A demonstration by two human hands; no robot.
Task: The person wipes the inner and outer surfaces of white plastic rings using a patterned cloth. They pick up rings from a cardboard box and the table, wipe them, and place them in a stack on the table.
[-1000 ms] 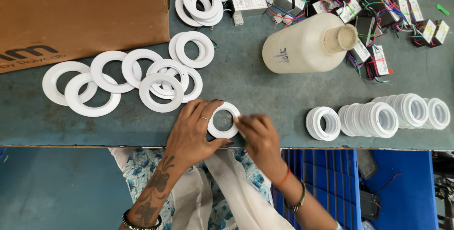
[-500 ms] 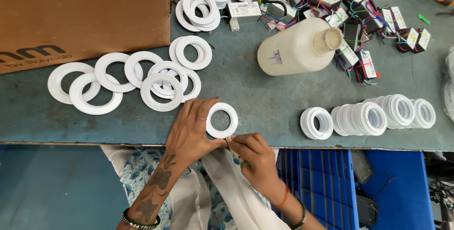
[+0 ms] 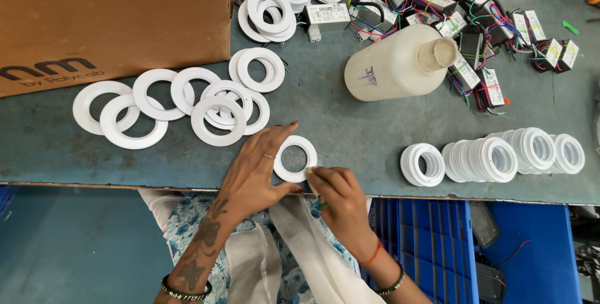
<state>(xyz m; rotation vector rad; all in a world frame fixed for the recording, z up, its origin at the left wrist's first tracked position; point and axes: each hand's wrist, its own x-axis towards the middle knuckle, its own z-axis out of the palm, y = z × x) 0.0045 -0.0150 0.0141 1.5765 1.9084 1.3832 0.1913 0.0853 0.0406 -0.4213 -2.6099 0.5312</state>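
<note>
White ring (image 3: pixel 295 159) under left hand (image 3: pixel 253 169) and right hand (image 3: pixel 334 191): smooth matt plastic. Loose rings (image 3: pixel 209 107): same plastic, slight sheen. Bottle (image 3: pixel 397 63): cream translucent plastic, dull. Box (image 3: pixel 115 19): brown cardboard, matt. Tabletop (image 3: pixel 350 129): grey-green, worn, scuffed. Crate (image 3: pixel 431 241): blue ribbed plastic. Scarf (image 3: pixel 300 248): thin white cloth.

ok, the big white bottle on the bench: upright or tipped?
Tipped. The white bottle lies on its side on the bench, its mouth pointing right toward the wired driver boxes. Contents: cannot tell.
</note>
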